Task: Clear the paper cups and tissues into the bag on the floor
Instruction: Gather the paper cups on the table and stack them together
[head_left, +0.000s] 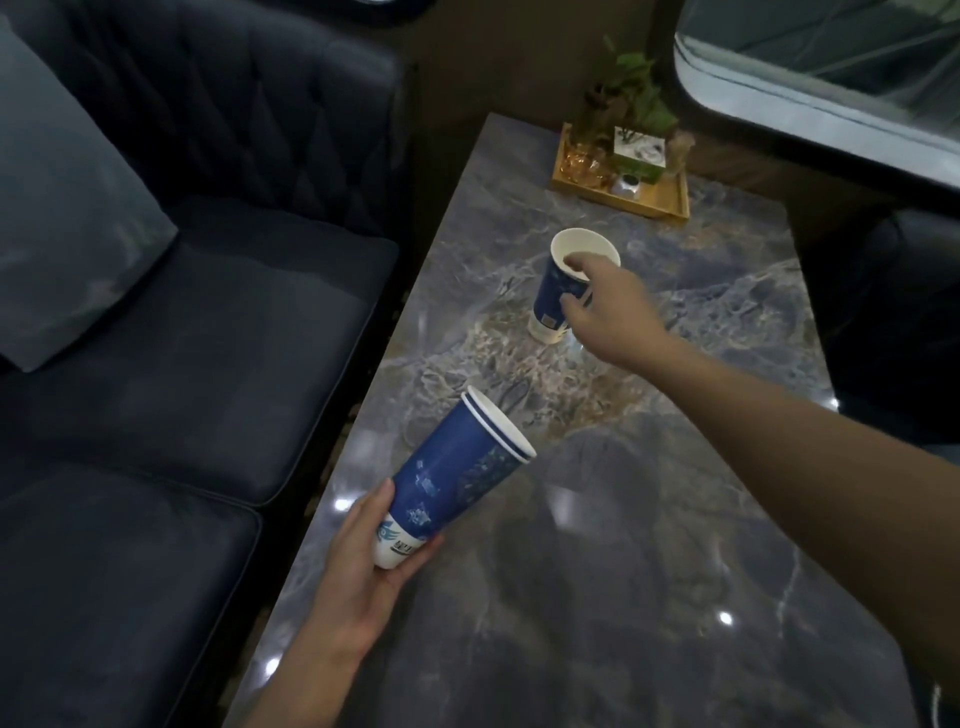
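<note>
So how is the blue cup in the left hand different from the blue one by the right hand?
The blue paper cup stack in the left hand shows two nested rims, is tilted and is off the grey marble table. The single blue paper cup stands on the table, leaning, with the right hand pinching its rim. Both share a blue print and white base.

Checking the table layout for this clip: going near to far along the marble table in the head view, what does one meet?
Left hand holding nested blue paper cups → right hand gripping the single blue paper cup by its rim → wooden tray with a potted plant.
</note>
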